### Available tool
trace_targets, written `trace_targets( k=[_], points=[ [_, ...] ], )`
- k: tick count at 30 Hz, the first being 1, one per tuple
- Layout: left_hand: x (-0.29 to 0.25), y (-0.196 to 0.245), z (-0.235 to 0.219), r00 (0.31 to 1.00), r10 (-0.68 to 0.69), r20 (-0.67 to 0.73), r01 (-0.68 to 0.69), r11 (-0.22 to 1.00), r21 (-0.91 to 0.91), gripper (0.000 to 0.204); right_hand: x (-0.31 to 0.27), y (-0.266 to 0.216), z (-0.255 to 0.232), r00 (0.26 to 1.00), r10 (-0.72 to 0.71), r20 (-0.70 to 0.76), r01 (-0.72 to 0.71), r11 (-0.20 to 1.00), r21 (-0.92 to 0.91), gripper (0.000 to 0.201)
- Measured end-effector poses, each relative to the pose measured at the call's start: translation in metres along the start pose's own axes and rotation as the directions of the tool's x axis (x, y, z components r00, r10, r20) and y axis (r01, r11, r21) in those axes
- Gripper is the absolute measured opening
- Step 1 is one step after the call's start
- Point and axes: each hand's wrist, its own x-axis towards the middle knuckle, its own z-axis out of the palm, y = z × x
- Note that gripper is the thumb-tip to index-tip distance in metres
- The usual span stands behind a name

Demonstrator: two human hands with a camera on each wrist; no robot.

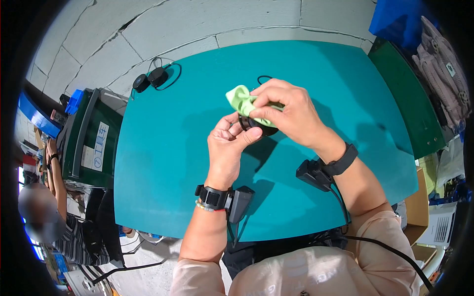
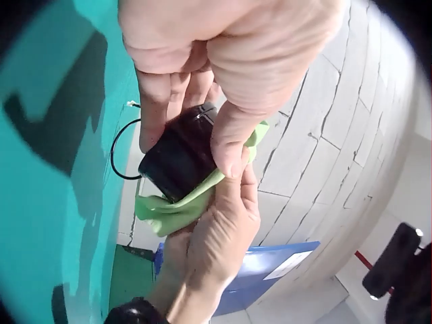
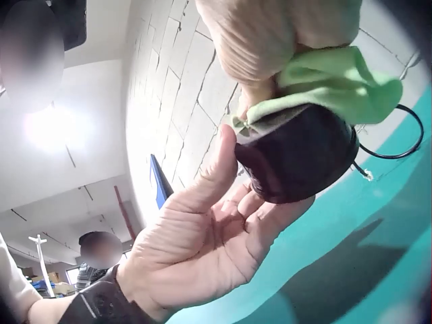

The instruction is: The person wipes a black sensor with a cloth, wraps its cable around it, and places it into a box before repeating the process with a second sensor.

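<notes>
A glossy black, short cylindrical device (image 1: 266, 130) is held up over the table by my left hand (image 1: 223, 148), thumb on one side and fingers on the other. My right hand (image 1: 291, 111) pinches a light green cloth (image 1: 239, 98) and presses it on the device's end face. In the right wrist view the cloth (image 3: 337, 88) lies across the top of the black device (image 3: 297, 158), covering most of that face. A thin black cable (image 2: 115, 152) loops out behind the device in the left wrist view.
Two black round devices (image 1: 158, 77) with cables lie at the far left of the green table (image 1: 168, 163). A block wall (image 1: 197, 22) runs behind it. Dark green cabinets flank the table, the left one (image 1: 96, 143) bearing a paper label. Another person (image 1: 74, 232) is at the left.
</notes>
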Motion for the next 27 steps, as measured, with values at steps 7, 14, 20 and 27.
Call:
trace_targets(
  k=[7,14,20,27],
  points=[
    [-0.003,0.001,0.012,0.998,-0.014,0.054,0.012,0.999,0.048,0.048,0.007,0.023,-0.014,0.918,0.233,-0.320,-0.207,0.972,0.113,0.013],
    [0.001,0.002,0.001,0.999,-0.012,0.038,0.015,0.997,-0.077,0.041,0.007,-0.007,-0.024,0.950,0.246,-0.192,-0.155,0.905,0.395,0.010],
    [0.000,0.000,-0.003,0.999,0.010,0.033,-0.009,0.999,-0.032,0.047,0.000,-0.006,-0.004,0.998,-0.012,0.054,0.014,0.999,-0.032,0.015],
    [-0.003,0.001,0.009,0.998,-0.035,0.053,0.032,0.998,0.062,0.045,0.008,0.007,-0.025,0.953,0.073,-0.295,-0.126,0.978,-0.165,0.011]
  ],
)
